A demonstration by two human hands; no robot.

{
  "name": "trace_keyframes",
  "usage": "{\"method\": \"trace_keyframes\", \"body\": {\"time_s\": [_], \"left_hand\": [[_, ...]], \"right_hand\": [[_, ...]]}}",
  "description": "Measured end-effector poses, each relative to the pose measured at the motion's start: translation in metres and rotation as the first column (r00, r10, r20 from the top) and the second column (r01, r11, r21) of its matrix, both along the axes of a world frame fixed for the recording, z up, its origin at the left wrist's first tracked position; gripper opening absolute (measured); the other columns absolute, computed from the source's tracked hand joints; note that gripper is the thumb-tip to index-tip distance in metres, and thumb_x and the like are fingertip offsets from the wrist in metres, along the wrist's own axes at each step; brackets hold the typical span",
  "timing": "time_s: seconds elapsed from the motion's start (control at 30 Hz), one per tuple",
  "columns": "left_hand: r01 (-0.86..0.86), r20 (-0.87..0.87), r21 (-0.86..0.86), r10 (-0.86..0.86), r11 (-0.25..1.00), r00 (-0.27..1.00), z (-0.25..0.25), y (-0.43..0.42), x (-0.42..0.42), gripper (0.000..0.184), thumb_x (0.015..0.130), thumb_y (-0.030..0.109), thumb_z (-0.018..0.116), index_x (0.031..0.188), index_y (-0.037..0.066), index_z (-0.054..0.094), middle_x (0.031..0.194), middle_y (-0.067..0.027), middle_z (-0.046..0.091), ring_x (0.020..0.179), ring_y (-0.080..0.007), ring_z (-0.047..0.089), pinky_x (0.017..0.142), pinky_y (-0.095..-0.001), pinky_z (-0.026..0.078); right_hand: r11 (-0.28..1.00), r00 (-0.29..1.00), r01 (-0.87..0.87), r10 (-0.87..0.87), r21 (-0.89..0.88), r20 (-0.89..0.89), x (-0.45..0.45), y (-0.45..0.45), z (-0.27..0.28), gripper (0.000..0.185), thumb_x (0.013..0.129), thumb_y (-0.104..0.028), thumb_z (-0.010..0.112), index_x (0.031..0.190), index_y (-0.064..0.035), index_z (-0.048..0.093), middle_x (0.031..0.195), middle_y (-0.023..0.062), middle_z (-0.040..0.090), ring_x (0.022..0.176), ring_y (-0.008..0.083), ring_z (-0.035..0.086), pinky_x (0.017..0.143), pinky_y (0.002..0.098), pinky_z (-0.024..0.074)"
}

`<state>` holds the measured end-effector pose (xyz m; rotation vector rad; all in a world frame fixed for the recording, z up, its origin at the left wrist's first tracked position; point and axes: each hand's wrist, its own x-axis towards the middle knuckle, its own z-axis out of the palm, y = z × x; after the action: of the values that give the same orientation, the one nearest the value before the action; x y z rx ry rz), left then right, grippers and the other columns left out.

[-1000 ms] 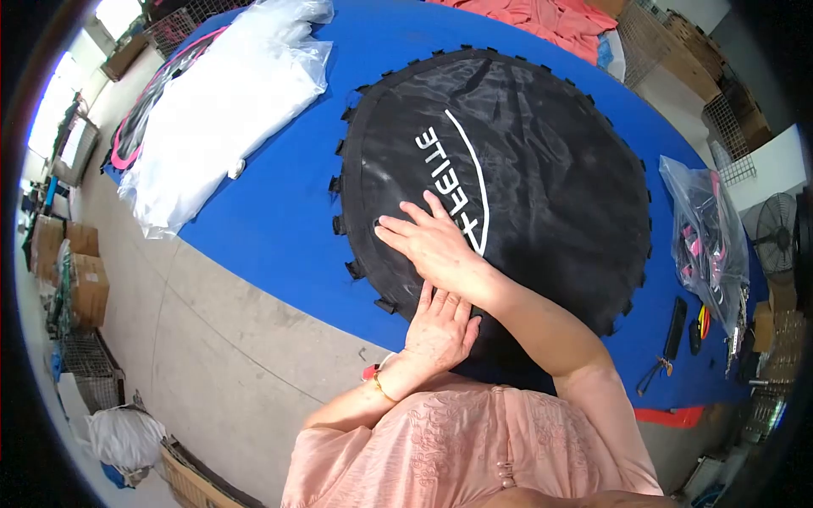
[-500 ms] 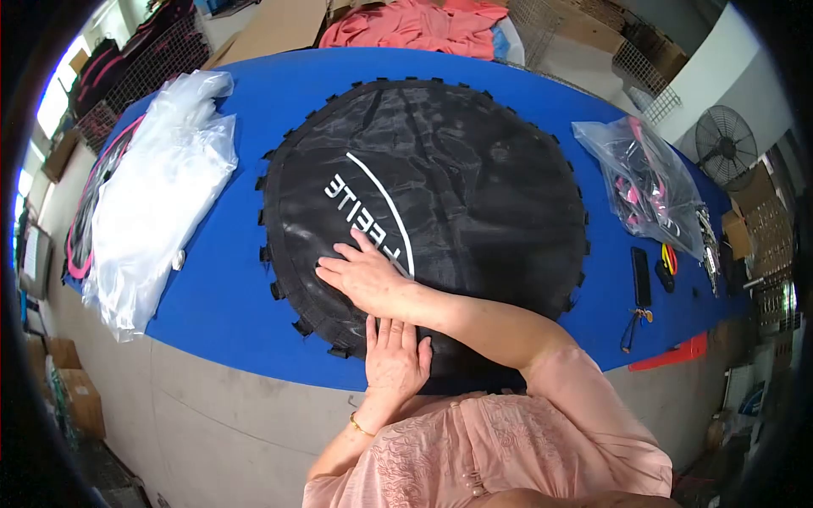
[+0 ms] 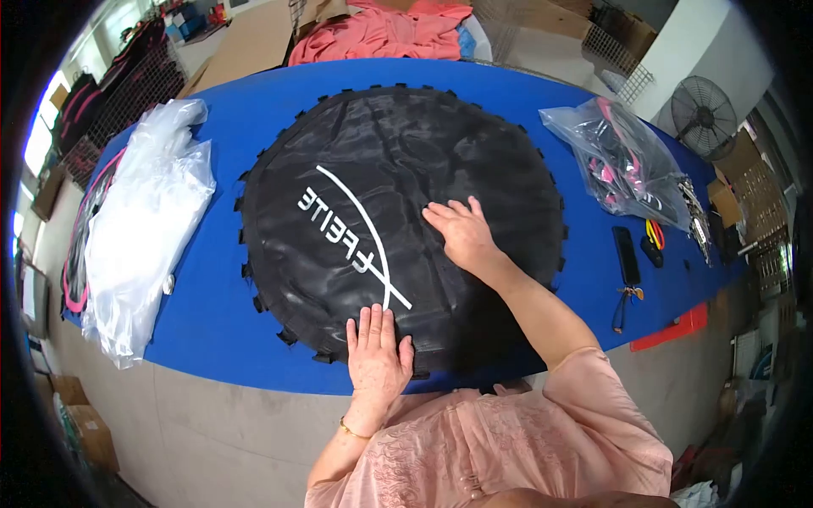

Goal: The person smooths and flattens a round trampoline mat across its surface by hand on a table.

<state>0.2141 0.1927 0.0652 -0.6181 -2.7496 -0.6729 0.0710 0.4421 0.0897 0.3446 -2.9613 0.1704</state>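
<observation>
Even pressure likely suits the black mat (image 3: 408, 199): left hand (image 3: 378, 356) near six o'clock, right hand (image 3: 462, 234) toward three, fingers (image 3: 377, 328) spread.

Blouse (image 3: 517, 440) was pale pink, softly creased, with tonal embroidered patterning across chest, nearer body than fingers. Small round buttons, possibly beads, ran down front centre. Short loose sleeve (image 3: 597, 394) ended near elbow, well behind right fingers (image 3: 458, 209). Thin gold-coloured bracelet (image 3: 349, 429) circled wrist, behind left fingers (image 3: 376, 323).
</observation>
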Motion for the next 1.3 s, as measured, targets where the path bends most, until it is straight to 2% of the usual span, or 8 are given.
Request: {"method": "trace_keyframes", "body": {"time_s": [0.2,0.33,0.53,0.63,0.77,1.0,1.13,1.3], "left_hand": [[-0.012,-0.046,0.008,0.012,1.000,0.999,-0.002,-0.007,-0.005,0.051,0.091,0.024,0.067,0.134,-0.003,0.060,0.141,-0.0232,0.061,0.138,-0.0411,0.051,0.121,-0.0566,0.032],[-0.099,-0.044,-0.157,0.093,0.983,0.995,0.008,-0.028,-0.018,0.048,0.095,0.026,0.063,0.138,0.004,0.060,0.146,-0.0176,0.058,0.143,-0.0392,0.046,0.123,-0.0613,0.021],[-0.255,-0.099,-0.216,0.239,0.943,0.966,-0.010,-0.061,-0.039,0.046,0.103,0.033,0.057,0.139,0.004,0.061,0.149,-0.0146,0.057,0.142,-0.0385,0.048,0.122,-0.0611,0.024],[-0.258,-0.103,-0.201,0.242,0.945,0.965,-0.015,-0.060,-0.038,0.047,0.103,0.031,0.058,0.140,0.002,0.060,0.150,-0.0157,0.056,0.142,-0.0373,0.048,0.122,-0.0584,0.027],[-0.246,-0.093,-0.182,0.233,0.952,0.968,-0.013,-0.058,-0.032,0.044,0.103,0.025,0.059,0.139,0.001,0.059,0.149,-0.0175,0.056,0.142,-0.0373,0.049,0.122,-0.0570,0.028],[0.204,0.004,0.144,-0.207,0.968,0.978,0.035,-0.021,0.015,0.040,0.096,0.009,0.064,0.135,0.000,0.063,0.145,-0.0195,0.059,0.139,-0.0377,0.053,0.122,-0.0547,0.033],[0.290,0.054,0.182,-0.304,0.940,0.951,0.043,-0.004,0.030,0.043,0.096,0.013,0.066,0.136,0.001,0.062,0.144,-0.0191,0.059,0.140,-0.0373,0.051,0.122,-0.0560,0.031],[0.108,0.047,-0.011,-0.107,0.994,0.993,0.012,-0.003,0.020,0.050,0.098,0.026,0.065,0.139,-0.002,0.059,0.149,-0.0228,0.053,0.144,-0.0407,0.043,0.123,-0.0616,0.022]], "right_hand": [[0.978,0.978,0.206,-0.206,-0.016,0.029,0.024,0.064,-0.009,0.064,0.087,0.007,0.054,0.147,-0.0143,0.057,0.155,0.0040,0.053,0.141,0.0301,0.050,0.122,0.0534,0.0301],[0.954,0.951,0.301,-0.300,-0.003,0.080,0.047,0.088,-0.003,0.065,0.087,0.009,0.051,0.148,-0.0140,0.056,0.156,0.0044,0.052,0.143,0.0272,0.049,0.121,0.0506,0.0316],[0.971,0.974,0.226,-0.224,-0.081,0.039,0.079,0.084,-0.006,0.060,0.087,0.009,0.050,0.143,-0.0121,0.061,0.155,0.0068,0.053,0.142,0.0303,0.049,0.121,0.0516,0.0315],[0.974,0.998,0.066,-0.060,-0.215,0.035,0.089,0.069,-0.001,0.054,0.088,0.007,0.051,0.137,-0.0107,0.065,0.147,0.0082,0.060,0.138,0.0346,0.052,0.120,0.0543,0.0311],[0.989,0.996,0.069,-0.076,-0.128,-0.045,0.093,0.067,0.001,0.053,0.087,0.005,0.053,0.135,-0.0113,0.067,0.144,0.0064,0.063,0.136,0.0350,0.053,0.120,0.0578,0.0291],[0.947,0.938,0.320,-0.318,-0.005,-0.135,0.087,0.113,-0.018,0.055,0.085,0.006,0.053,0.135,-0.0128,0.067,0.144,0.0064,0.063,0.136,0.0333,0.054,0.121,0.0566,0.0281],[0.980,0.971,0.198,-0.201,-0.033,-0.133,0.113,0.099,-0.014,0.056,0.085,0.007,0.052,0.135,-0.0121,0.067,0.142,0.0070,0.064,0.134,0.0337,0.054,0.120,0.0568,0.0292],[0.986,0.992,-0.124,0.120,-0.115,-0.047,0.153,0.044,0.003,0.051,0.085,0.007,0.053,0.130,-0.0096,0.069,0.137,0.0073,0.066,0.130,0.0331,0.055,0.120,0.0576,0.0298]]}}
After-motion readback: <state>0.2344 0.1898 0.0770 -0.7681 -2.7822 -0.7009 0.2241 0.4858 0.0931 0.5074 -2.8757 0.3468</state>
